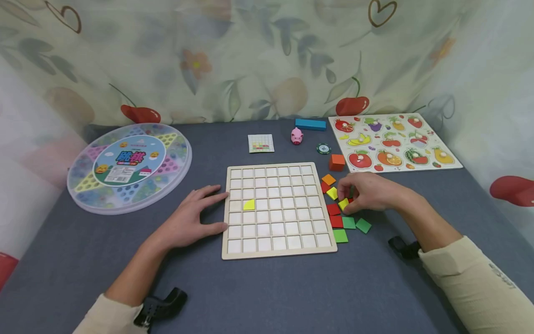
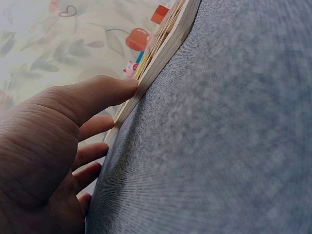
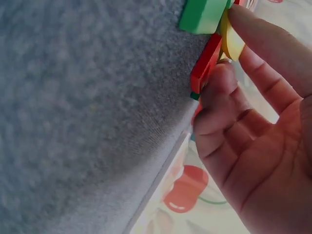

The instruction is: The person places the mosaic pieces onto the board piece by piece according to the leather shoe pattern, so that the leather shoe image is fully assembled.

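Observation:
A wooden grid board (image 1: 278, 254) with white squares lies flat on the table. One yellow tile (image 1: 249, 204) with a rounded corner sits in a cell toward its left side. My left hand (image 1: 185, 220) touches the board's left edge, fingers spread and fairly straight; the left wrist view shows the thumb (image 2: 109, 92) against that edge. Beside the board's right edge, my right hand (image 1: 371, 191) pinches another yellow tile (image 3: 233, 41) between thumb and fingertips. Around it lie red tiles (image 1: 333, 209), green tiles (image 1: 348, 223), a yellow tile (image 1: 332, 193) and an orange tile (image 1: 328, 179).
Behind the board are a small pattern card (image 1: 261, 143), a pink pig figure (image 1: 296, 136), a blue bar (image 1: 310, 124), a round chip (image 1: 323, 148) and an orange block (image 1: 337, 163). A fruit puzzle board (image 1: 392, 141) lies back right; a round game box (image 1: 129, 167) back left.

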Tool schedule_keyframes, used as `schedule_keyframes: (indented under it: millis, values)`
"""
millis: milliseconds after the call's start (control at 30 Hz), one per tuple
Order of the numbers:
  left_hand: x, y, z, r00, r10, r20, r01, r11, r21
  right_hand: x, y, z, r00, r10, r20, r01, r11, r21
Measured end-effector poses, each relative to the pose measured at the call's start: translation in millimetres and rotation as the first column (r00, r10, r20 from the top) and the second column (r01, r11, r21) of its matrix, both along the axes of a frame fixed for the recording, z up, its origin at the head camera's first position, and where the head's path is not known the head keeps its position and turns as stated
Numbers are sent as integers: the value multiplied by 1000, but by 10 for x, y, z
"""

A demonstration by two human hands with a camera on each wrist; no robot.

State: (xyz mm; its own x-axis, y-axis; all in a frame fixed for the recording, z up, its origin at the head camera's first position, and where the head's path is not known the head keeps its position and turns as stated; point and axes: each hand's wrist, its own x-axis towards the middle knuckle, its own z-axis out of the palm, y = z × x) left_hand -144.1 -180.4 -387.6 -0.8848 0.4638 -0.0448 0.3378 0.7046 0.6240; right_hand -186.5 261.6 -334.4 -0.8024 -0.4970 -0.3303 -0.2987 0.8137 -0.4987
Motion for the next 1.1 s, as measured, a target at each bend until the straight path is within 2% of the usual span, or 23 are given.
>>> schedule_keyframes:
  millis: [133, 300, 500, 733, 1100]
  values:
    - [6, 9, 8, 1000, 1, 0, -1, 1000, 10, -30, 54, -6, 999, -10, 46, 14, 997, -82]
    - [9, 5, 7, 1000, -1, -1, 1, 1000, 14, -78, 83, 27, 991, -54, 120, 72, 986, -151]
    - [2, 2, 6, 1000, 0, -1, 0, 1000, 12, -117, -26, 83, 990, -68, 126, 92, 977, -190]
    - [-5, -2, -1, 1000, 6, 8, -6, 1000, 6, -177, -298, 123, 984, -106, 144, 140, 958, -251]
    - [-13, -7, -1, 1000, 10, 5, -10, 1000, -4, -289, -683, 155, 990, -65, 125, 97, 960, -262]
